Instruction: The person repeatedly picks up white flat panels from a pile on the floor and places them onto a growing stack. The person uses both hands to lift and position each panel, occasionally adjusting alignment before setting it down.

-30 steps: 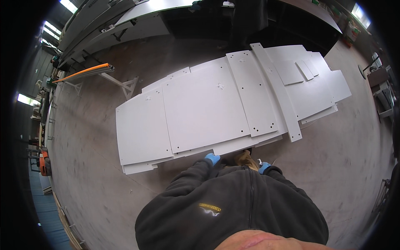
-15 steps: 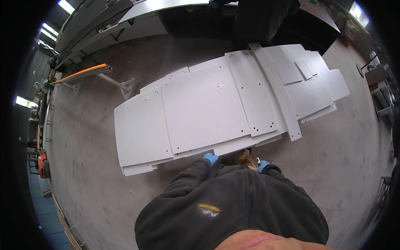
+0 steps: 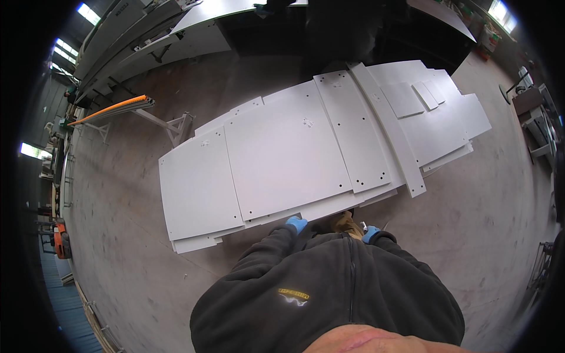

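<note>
A stack of white panels (image 3: 282, 159) with small dark holes lies in front of me, overlapping and unevenly aligned. My left hand (image 3: 296, 223), in a blue glove, is closed at the stack's near edge; its fingertips are hidden, so whether it grips a panel is unclear. By my right hip, my right hand (image 3: 371, 234), also blue-gloved, closes around a small silver-and-white object (image 3: 364, 226) whose kind I cannot make out. A long narrow white strip (image 3: 388, 129) lies across the stack's right part. Smaller white pieces (image 3: 425, 96) rest beyond it.
A metal stand with an orange-topped bar (image 3: 115, 110) is at the far left. Beyond the stack, a person in dark clothing (image 3: 341, 29) is at a long white-topped bench (image 3: 229, 10). Grey concrete floor (image 3: 129, 206) surrounds the stack. Equipment (image 3: 532, 112) lines the right side.
The person across the stack has shifted left along the bench. My view has moved slightly, while my hands keep nearly the same places.
</note>
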{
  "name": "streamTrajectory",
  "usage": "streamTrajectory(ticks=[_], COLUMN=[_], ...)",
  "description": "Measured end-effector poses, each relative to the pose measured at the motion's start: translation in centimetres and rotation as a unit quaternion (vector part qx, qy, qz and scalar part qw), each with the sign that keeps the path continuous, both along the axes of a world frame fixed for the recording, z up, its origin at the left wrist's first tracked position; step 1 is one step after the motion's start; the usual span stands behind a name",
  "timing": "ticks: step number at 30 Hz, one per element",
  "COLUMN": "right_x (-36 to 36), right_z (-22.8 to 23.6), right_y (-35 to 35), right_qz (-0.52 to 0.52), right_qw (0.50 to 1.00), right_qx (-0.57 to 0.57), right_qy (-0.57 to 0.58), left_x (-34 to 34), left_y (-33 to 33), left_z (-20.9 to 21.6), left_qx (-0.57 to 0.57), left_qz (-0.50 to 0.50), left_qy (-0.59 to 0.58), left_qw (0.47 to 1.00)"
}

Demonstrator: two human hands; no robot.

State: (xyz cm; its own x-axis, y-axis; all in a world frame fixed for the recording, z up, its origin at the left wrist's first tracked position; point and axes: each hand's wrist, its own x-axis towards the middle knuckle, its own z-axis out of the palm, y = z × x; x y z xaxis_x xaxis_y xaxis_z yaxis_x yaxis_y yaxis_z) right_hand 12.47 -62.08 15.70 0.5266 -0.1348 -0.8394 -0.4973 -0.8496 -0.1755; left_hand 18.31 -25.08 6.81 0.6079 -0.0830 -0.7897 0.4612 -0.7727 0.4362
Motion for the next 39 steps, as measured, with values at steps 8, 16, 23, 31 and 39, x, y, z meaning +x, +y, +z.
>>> streamTrajectory(ticks=[8, 16, 23, 31, 39], right_x=[0.0, 0.0, 0.5, 8.0, 18.0], right_z=[-0.3, -0.9, -0.6, 0.1, -0.4], right_y=[0.1, -0.3, -0.9, -9.0, -17.9], right_qz=[0.012, -0.006, -0.021, -0.226, -0.238], right_qw=[1.000, 1.000, 0.997, 0.932, 0.943], right_qx=[-0.004, 0.004, -0.004, -0.133, -0.095], right_qy=[-0.008, -0.015, -0.070, -0.250, -0.211], left_x=[-0.3, 0.0, 0.4, -0.9, -1.3], left_y=[0.2, 0.2, 0.7, 2.9, 1.7], left_z=[-1.1, -0.8, -1.4, -1.9, -1.1], left_qx=[-0.015, -0.022, -0.022, 0.034, 0.046], left_qz=[-0.055, -0.018, -0.010, -0.017, -0.092], left_qy=[-0.046, -0.018, 0.002, 0.010, -0.026], left_qw=[0.997, 0.999, 1.000, 0.999, 0.994])
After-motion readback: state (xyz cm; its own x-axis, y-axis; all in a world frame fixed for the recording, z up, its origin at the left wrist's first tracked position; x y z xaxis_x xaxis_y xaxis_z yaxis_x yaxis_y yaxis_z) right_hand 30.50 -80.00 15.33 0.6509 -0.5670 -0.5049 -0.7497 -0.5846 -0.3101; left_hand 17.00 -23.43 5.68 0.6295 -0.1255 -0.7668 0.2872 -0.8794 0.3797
